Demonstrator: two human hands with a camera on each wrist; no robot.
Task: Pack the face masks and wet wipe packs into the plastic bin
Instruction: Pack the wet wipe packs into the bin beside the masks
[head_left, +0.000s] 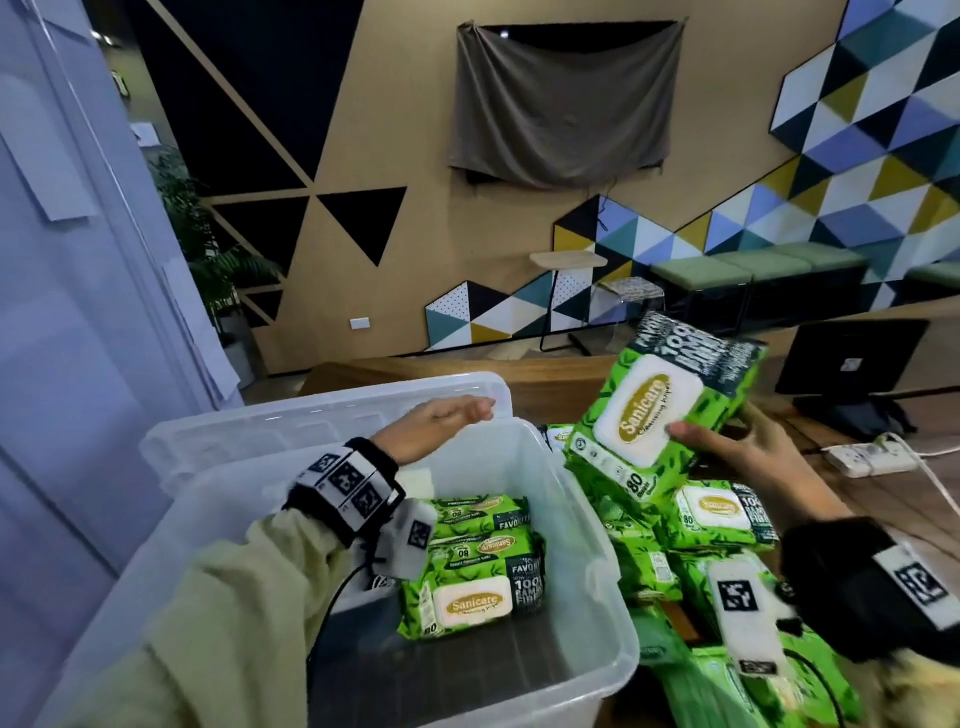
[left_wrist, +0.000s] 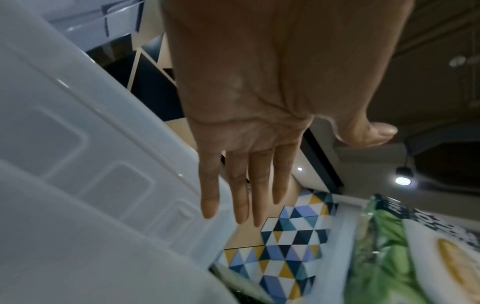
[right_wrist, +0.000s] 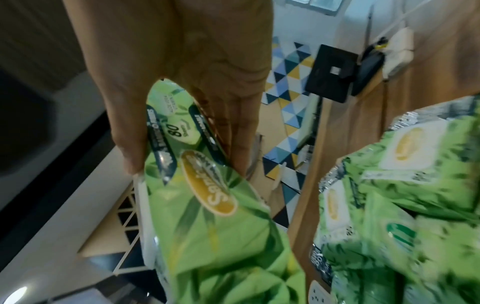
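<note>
A clear plastic bin (head_left: 597, 561) stands in front of me with two green wet wipe packs (head_left: 478, 582) lying inside at the far right. My right hand (head_left: 737, 447) pinches another green wipe pack (head_left: 660, 410) and holds it tilted in the air just right of the bin; the right wrist view shows thumb and fingers (right_wrist: 241, 131) on either side of this pack (right_wrist: 207, 216). My left hand (head_left: 447, 421) hovers flat over the bin's far rim, fingers (left_wrist: 241, 189) straight, holding nothing. No face masks are visible.
A heap of more green wipe packs (head_left: 727, 525) lies on the wooden table right of the bin. The bin's clear lid (head_left: 311, 410) leans behind it. A white power strip (head_left: 867, 457) and a dark monitor stand (head_left: 852, 374) sit at the far right.
</note>
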